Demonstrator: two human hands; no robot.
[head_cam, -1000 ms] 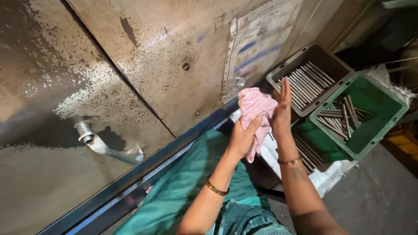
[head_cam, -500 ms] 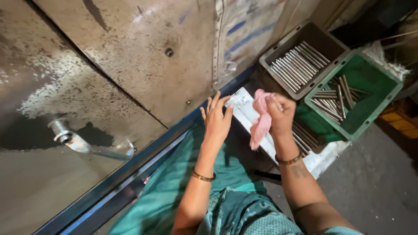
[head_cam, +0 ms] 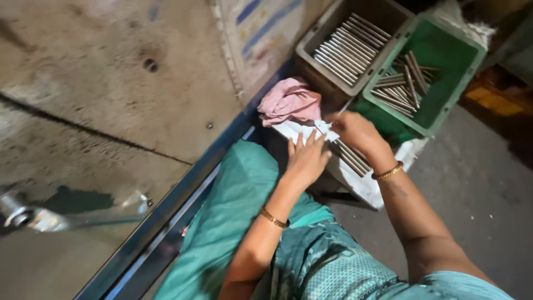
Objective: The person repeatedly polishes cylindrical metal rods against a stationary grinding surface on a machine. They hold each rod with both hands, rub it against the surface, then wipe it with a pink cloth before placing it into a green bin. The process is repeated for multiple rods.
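Left hand [head_cam: 306,158] is laid flat, fingers spread, on the white sheet [head_cam: 363,186] over the near tray, nothing gripped. Right hand [head_cam: 355,132] is set just beside it, fingers curled down at the metal rods [head_cam: 351,158] on that sheet; a rod seems pinched at the fingertips, but the grip is partly hidden, so clamped or loose cannot be told for sure. Pink cloth [head_cam: 290,103] is put down, bunched, at the sheet's far edge, touching neither hand.

Grey crate [head_cam: 311,53] is seen holding a neat row of rods laid side by side. Green crate [head_cam: 463,78] holds a looser, crossed pile of rods. Only a few rods are left on the sheet under the hands.

Judged progress: well under way, since the grey crate is largely stocked; the rods on the sheet are still to be handled, and those in the green crate may be too. Which crate is source and which is finished cannot be told. A teal garment [head_cam: 239,222] covers the lap; the stained metal counter [head_cam: 100,111] is at left.
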